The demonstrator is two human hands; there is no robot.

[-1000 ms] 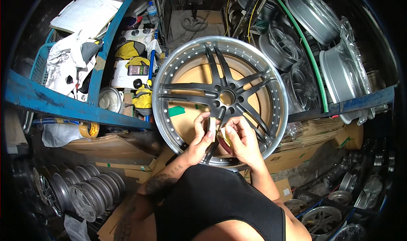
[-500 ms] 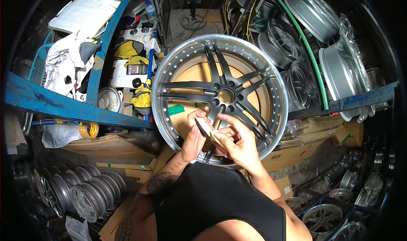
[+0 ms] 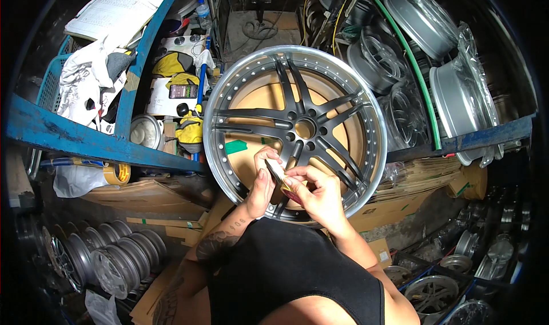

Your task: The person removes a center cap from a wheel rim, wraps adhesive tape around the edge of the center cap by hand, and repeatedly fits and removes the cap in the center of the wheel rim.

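Observation:
A large wheel rim [image 3: 249, 115], dark grey with a polished, riveted lip, lies flat in front of me with brown cardboard [image 3: 254, 100] showing between its spokes. Over its near spokes, my left hand [image 3: 260, 189] is closed on a thin, flat piece [image 3: 275, 169], pale on its face and dark along the edge. My right hand [image 3: 321, 194] pinches a small yellow and dark red piece [image 3: 291, 195], which looks like a little packet or folded label, against the flat piece's lower end. Fingers hide part of both pieces.
Left, a blue metal frame [image 3: 68, 129] borders a notebook [image 3: 111, 15], white cloth [image 3: 86, 87], a phone [image 3: 183, 91] and yellow-black gloves [image 3: 189, 131]. Wrapped wheels [image 3: 462, 96] crowd the right shelf. More wheels [image 3: 123, 268] stand low left. Cardboard stacks [image 3: 154, 196] lie below the shelf.
My right index finger, stretched out before, has curled in toward the thumb. The right hand has drawn slightly closer to the left, and more of the dark red part shows.

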